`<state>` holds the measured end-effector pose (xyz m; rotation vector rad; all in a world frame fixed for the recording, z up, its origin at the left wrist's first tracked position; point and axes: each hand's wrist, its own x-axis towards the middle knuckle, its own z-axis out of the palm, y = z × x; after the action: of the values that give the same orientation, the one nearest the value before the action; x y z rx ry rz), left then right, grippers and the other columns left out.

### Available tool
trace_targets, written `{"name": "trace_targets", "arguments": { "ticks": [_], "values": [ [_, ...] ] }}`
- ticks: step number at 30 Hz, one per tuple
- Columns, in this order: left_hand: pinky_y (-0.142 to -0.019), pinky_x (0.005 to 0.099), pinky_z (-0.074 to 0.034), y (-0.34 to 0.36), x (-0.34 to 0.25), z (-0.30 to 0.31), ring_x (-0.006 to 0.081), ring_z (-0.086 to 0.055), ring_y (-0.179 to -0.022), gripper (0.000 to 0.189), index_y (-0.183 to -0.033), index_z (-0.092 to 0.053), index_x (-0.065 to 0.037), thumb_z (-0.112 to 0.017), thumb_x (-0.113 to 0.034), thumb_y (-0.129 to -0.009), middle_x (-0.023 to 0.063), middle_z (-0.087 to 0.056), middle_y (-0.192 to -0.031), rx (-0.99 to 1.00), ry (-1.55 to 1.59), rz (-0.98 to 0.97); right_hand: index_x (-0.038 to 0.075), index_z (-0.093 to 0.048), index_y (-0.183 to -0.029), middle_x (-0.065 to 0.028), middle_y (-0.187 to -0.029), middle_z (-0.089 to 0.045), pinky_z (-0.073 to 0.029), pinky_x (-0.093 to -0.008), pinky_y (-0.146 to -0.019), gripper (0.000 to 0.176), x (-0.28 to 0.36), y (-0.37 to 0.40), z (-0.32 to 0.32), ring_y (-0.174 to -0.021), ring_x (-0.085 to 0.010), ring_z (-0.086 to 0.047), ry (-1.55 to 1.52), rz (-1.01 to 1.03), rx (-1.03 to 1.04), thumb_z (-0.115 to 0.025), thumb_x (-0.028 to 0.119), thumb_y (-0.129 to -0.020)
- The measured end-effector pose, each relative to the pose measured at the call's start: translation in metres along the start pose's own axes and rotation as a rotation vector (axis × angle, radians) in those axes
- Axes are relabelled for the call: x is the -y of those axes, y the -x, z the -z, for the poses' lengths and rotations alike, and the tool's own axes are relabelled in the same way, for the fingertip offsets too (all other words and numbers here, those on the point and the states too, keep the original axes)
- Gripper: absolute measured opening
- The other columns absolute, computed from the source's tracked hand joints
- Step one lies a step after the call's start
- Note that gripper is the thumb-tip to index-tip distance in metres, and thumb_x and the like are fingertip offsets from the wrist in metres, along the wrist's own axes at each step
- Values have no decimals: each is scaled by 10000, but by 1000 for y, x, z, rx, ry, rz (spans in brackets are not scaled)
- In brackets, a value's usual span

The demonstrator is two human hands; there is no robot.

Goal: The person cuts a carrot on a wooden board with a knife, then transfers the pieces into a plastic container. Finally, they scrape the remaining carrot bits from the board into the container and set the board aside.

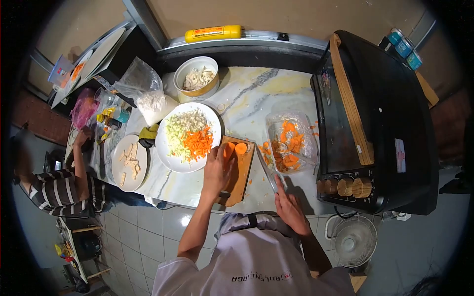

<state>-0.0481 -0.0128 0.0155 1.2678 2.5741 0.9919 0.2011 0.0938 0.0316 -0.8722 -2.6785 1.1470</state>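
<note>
My left hand [216, 172] is closed on a piece of carrot [228, 150] on the wooden cutting board [237, 182]. Another cut carrot piece [241, 148] stands just right of it. My right hand [290, 207] grips a knife [268, 172], its blade pointing up and left beside the board's right edge. Left of the board, a white plate [173, 160] holds chopped orange carrot and pale green and white pieces. To the right, a clear plastic container [306, 140] has orange peelings in it.
A black oven [390, 128] stands at the right. Behind the plate are a bowl [200, 92] and a bag of white powder [153, 103]. A plate of pale strips [129, 163] lies left. Another person [64, 190] is at the far left.
</note>
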Motion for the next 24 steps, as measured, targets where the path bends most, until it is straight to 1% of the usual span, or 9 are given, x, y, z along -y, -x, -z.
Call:
{"name": "trace_targets", "arguments": {
  "ticks": [2, 4, 6, 9, 12, 16, 18, 21, 24],
  "values": [
    [-929, 478, -490, 0, -3, -13, 410, -567, -1103, 583, -1389, -499, -38, -733, -138, -865, 234, -548, -1231, -20, -13, 52, 54, -382, -1488, -253, -661, -601, -470, -559, -625, 562, -12, 5, -9, -622, -462, -605, 61, 2, -31, -568, 104, -959],
    [-898, 483, -473, -4, -9, -20, 386, -558, -1076, 605, -1408, -503, -93, -744, -181, -860, 213, -538, -1248, -64, -82, -5, 36, -429, -1435, -252, -669, -607, -465, -573, -633, 495, -21, 6, -13, -629, -465, -606, 137, 9, -41, -565, 126, -968],
    [-887, 477, -459, -10, -17, -22, 376, -546, -1075, 607, -1412, -509, -126, -747, -214, -860, 204, -530, -1265, -64, -171, -25, 25, -436, -1413, -240, -710, -628, -483, -564, -654, 499, -23, 7, -12, -681, -462, -629, 139, 12, -37, -576, 115, -942],
    [-918, 472, -462, -18, -6, -34, 373, -525, -1143, 557, -1336, -569, -163, -789, -261, -834, 188, -513, -1291, -30, -259, -114, 9, -449, -1382, -233, -730, -635, -491, -560, -663, 485, -21, 4, -12, -710, -464, -639, 149, 8, -38, -579, 103, -925],
    [-911, 470, -464, -24, 2, -36, 374, -516, -1146, 504, -1276, -591, -117, -786, -263, -835, 197, -496, -1312, 96, -214, -109, 4, -464, -1364, -229, -770, -644, -492, -557, -662, 475, -13, -3, -10, -729, -460, -642, 142, 5, -29, -584, 95, -914],
    [-926, 491, -435, -15, 3, -34, 408, -494, -1130, 475, -1263, -581, -52, -752, -258, -870, 236, -476, -1314, 17, -135, -160, 12, -493, -1342, -227, -907, -659, -496, -548, -658, 461, -20, -8, -15, -773, -454, -646, 82, 101, -89, -595, 82, -897],
    [-956, 499, -433, -10, -3, -25, 417, -496, -1137, 449, -1234, -575, -26, -746, -245, -881, 242, -464, -1331, -54, -85, -170, 9, -496, -1335, -255, -993, -644, -508, -543, -678, 459, -20, -10, -15, -805, -461, -648, 88, 74, -81, -600, 81, -894],
    [-998, 490, -429, -8, -5, -12, 424, -504, -1140, 429, -1243, -555, -25, -731, -210, -897, 250, -449, -1347, -33, 49, -131, 0, -488, -1326, -305, -1082, -613, -523, -539, -716, 451, -22, -11, -22, -845, -476, -648, 109, 64, -120, -603, 86, -899],
    [-994, 480, -439, -1, -8, -5, 432, -514, -1127, 396, -1224, -548, -19, -717, -137, -886, 256, -468, -1329, -16, 51, -117, -17, -476, -1317, -347, -1135, -587, -534, -534, -764, 438, -25, -14, -31, -902, -488, -645, 120, 34, -172, -602, 99, -914]
  ]
}}
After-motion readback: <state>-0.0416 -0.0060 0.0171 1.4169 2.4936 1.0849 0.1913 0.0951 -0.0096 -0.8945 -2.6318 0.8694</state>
